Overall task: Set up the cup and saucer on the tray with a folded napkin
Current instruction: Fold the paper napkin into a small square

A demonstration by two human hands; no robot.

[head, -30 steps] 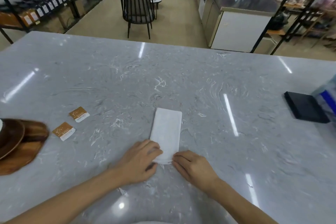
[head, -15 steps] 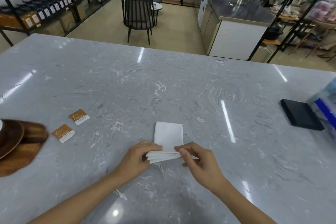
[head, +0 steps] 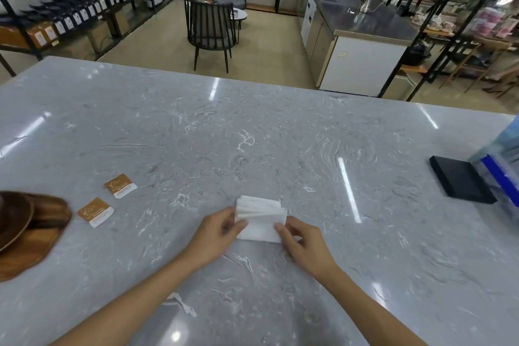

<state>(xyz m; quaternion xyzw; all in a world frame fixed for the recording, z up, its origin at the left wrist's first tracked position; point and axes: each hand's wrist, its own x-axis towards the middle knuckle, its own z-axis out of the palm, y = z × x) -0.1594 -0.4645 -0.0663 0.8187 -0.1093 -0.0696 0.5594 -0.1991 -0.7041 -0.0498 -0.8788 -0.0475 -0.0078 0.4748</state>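
folding napkin (head: pixel 261 222) over since earlier; left hand (head: pixel 216 233), right hand (head: pixel 303 241) pinching.

two brown sachets (head: pixel 109 199) left of centre (print unreadable) | black flat box (head: pixel 460 183) far right | perhaps a blue-lidded bin (head: pixel 502 166) beside it

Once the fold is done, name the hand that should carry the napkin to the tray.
Left hand: it already pinches the napkin, and the wooden tray lies at the counter's left edge, on its side. The right hand would probably have to cross over.
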